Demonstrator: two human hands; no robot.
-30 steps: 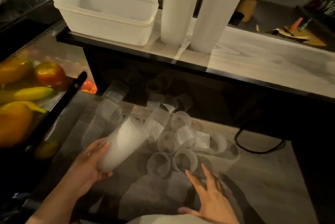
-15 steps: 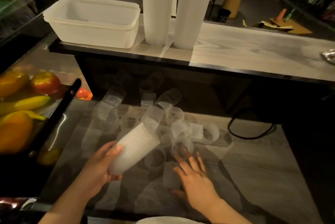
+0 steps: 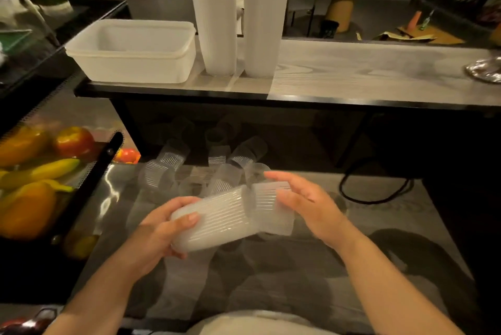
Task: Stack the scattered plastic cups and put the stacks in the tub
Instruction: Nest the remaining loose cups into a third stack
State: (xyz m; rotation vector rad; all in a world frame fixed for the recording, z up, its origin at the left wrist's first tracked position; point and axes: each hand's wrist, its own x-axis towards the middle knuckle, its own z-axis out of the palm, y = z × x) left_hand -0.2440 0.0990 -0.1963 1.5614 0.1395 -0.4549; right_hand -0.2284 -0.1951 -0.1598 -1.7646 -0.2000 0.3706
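1. Dim, warm light falls on a grey wood-grain tabletop (image 3: 366, 229) with a raised shelf (image 3: 366, 71) behind it.
2. On the shelf sits a white plastic tub (image 3: 130, 52), open side up and holding nothing visible, with two tall white cup stacks (image 3: 214, 14) standing upright just to its right.
3. The left hand (image 3: 154, 234) grips a short stack of ribbed clear cups (image 3: 217, 218) near its closed end, the stack lying nearly level above the tabletop.
4. The right hand (image 3: 306, 201) holds a single clear cup (image 3: 271, 207) at the stack's open mouth, fingers loosely curved round it; whether the cup is already seated in the stack is unclear.
5. More loose clear cups (image 3: 168, 163) lie scattered on the tabletop beyond the hands, several on their sides.
6. To the left, a perforated metal tray (image 3: 89, 180) holds a red apple (image 3: 73, 142), a banana (image 3: 46, 170) and an orange pepper (image 3: 27, 210).
7. A black cable (image 3: 376, 193) loops on the tabletop at right.
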